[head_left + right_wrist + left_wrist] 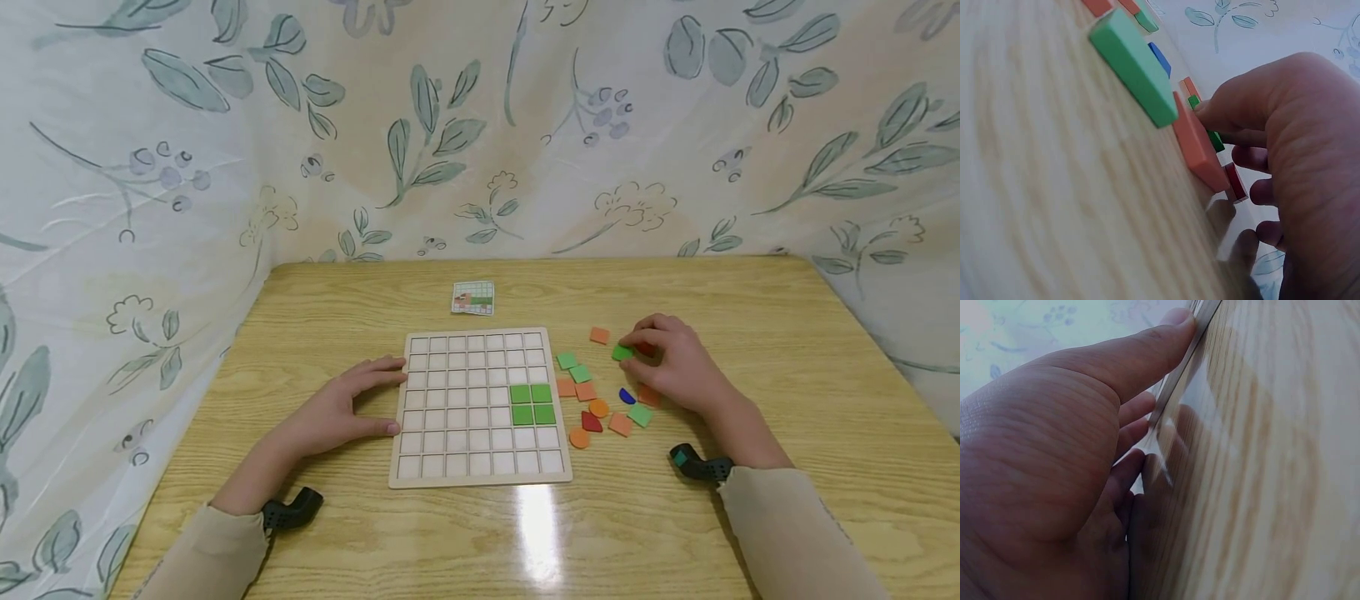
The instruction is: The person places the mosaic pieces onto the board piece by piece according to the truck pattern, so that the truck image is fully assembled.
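Grid board (pixel 454 420) lay in the lower middle of the head view, four green squares (pixel 521 414) seated in cells toward its right side. Left hand (pixel 341 408) touched the board's left edge, thumb and fingers spread wide. Right hand (pixel 678 367), right of centre, held a green tile (pixel 622 353) pinched between thumb and forefinger. Loose coloured pieces (pixel 581 373) were scattered right of the board. A printed card (pixel 472 297) lay mid-frame, just above the board.
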Action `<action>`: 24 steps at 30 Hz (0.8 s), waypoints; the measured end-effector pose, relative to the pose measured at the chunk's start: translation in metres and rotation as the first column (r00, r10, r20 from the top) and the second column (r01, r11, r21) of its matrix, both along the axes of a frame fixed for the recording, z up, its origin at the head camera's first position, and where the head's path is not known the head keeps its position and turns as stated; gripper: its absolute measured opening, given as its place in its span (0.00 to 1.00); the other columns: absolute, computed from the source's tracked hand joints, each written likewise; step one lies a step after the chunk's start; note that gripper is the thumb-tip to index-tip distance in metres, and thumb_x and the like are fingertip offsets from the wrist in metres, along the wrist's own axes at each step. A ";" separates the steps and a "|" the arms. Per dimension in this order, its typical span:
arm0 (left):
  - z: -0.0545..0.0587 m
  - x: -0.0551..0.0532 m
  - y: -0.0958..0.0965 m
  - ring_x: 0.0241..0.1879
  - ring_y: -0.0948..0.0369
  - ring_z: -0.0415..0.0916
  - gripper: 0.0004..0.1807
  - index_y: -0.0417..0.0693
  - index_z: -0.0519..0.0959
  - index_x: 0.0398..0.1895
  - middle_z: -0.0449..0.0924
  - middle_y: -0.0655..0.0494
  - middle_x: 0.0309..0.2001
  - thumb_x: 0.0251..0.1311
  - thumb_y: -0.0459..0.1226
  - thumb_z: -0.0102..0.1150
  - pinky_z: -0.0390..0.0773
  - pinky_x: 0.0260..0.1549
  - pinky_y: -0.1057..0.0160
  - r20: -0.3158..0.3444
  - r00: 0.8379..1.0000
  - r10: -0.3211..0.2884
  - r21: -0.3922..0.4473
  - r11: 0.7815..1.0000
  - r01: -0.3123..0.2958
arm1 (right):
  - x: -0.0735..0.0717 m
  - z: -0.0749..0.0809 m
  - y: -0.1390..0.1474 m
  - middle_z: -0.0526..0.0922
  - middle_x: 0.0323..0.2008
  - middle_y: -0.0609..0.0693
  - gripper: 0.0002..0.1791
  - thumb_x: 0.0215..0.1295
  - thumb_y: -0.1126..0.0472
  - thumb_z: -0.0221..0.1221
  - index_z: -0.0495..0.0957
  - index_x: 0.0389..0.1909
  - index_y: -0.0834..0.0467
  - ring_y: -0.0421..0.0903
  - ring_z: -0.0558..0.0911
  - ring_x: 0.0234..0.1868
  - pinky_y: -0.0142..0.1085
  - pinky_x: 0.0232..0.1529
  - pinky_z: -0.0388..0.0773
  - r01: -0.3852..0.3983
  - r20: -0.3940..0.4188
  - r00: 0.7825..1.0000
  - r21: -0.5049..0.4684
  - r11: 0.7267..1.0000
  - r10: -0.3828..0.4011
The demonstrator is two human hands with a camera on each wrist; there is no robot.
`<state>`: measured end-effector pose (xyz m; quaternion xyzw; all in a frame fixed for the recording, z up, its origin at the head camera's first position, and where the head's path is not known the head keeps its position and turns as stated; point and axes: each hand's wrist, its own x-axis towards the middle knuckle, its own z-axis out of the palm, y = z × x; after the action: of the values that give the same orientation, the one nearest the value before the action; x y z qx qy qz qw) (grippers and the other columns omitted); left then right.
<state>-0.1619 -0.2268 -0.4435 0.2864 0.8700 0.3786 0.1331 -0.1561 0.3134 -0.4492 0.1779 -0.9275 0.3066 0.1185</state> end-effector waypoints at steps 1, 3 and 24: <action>0.000 0.000 0.000 0.85 0.48 0.53 0.43 0.58 0.77 0.79 0.63 0.62 0.84 0.61 0.54 0.81 0.55 0.79 0.35 0.000 1.000 -0.001 -0.001 1.000 0.001 | 0.000 0.000 0.000 0.83 0.48 0.55 0.11 0.61 0.66 0.76 0.92 0.45 0.60 0.52 0.74 0.48 0.50 0.47 0.71 0.002 0.005 1.000 0.000 1.000 -0.002; 0.000 0.000 0.000 0.85 0.48 0.53 0.43 0.58 0.77 0.79 0.62 0.62 0.84 0.61 0.54 0.81 0.55 0.79 0.34 -0.003 1.000 -0.001 -0.002 1.000 0.001 | 0.000 0.000 0.000 0.83 0.48 0.55 0.10 0.61 0.67 0.76 0.92 0.44 0.60 0.52 0.74 0.48 0.50 0.47 0.71 0.000 0.011 1.000 0.000 1.000 0.000; 0.001 0.000 0.000 0.85 0.48 0.53 0.43 0.58 0.76 0.79 0.62 0.62 0.84 0.62 0.55 0.80 0.56 0.79 0.34 -0.005 1.000 -0.004 -0.008 1.000 0.004 | 0.001 0.002 -0.006 0.85 0.47 0.50 0.11 0.64 0.65 0.74 0.90 0.47 0.57 0.47 0.75 0.44 0.40 0.45 0.74 -0.011 0.046 0.999 -0.022 1.000 0.012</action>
<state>-0.1621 -0.2268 -0.4424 0.2886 0.8712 0.3744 0.1328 -0.1553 0.3072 -0.4468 0.1747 -0.9256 0.3214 0.0971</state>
